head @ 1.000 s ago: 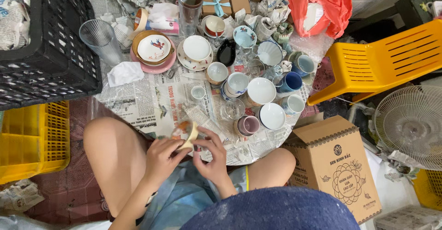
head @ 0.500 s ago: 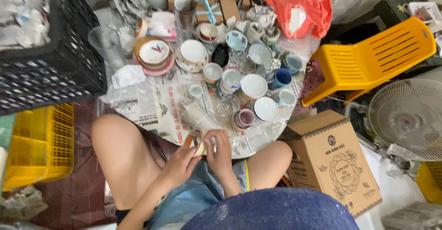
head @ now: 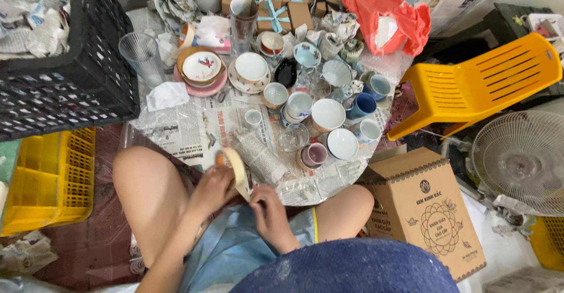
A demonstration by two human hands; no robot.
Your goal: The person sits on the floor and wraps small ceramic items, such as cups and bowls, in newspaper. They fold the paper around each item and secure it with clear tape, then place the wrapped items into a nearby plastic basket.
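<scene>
Your left hand (head: 212, 192) grips a tape roll (head: 234, 165), held upright on edge above your knee at the table's (head: 176, 130) near rim. Your right hand (head: 265, 206) sits just beside it, fingers pinched narrow at the roll's lower edge; what they pinch cannot be told. On the newspaper-covered table stand cups, bowls and a tall glass (head: 140, 54). A black crate (head: 70, 87) holds crumpled newspaper.
</scene>
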